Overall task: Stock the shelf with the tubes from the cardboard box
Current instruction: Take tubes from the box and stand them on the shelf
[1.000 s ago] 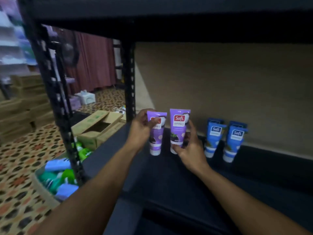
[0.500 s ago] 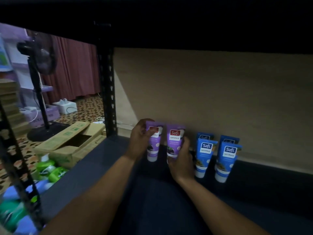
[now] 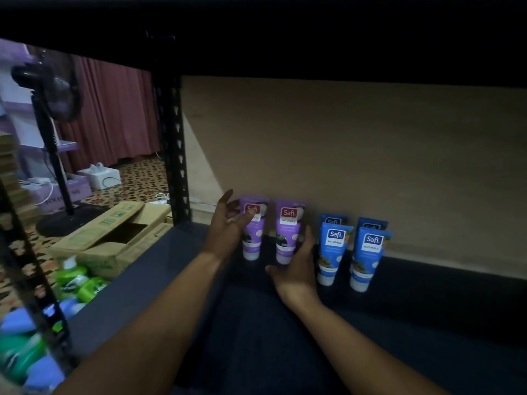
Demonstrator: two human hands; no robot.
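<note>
Two purple Safi tubes stand cap-down at the back of the dark shelf [image 3: 285,337]: the left purple tube [image 3: 254,243] and the right purple tube [image 3: 288,238]. My left hand [image 3: 228,232] is beside the left one, fingers spread, thumb tip over its label. My right hand [image 3: 296,272] is loose at the base of the right one, fingers along its right side, thumb spread away. To the right stand blue Safi tubes [image 3: 332,252], two in front [image 3: 368,258] and two more behind them. The open cardboard box [image 3: 114,238] sits on the floor to the left.
A black shelf post [image 3: 174,143] rises left of the tubes, and the upper shelf board hangs low overhead. Green and blue bottles [image 3: 77,283] lie in a bin at lower left. A standing fan [image 3: 51,132] is on the patterned floor behind.
Both hands carried the purple tubes to the back of the shelf and stood them beside the blue ones. The fingers have now loosened and spread off the tubes. The view moved in closer.
</note>
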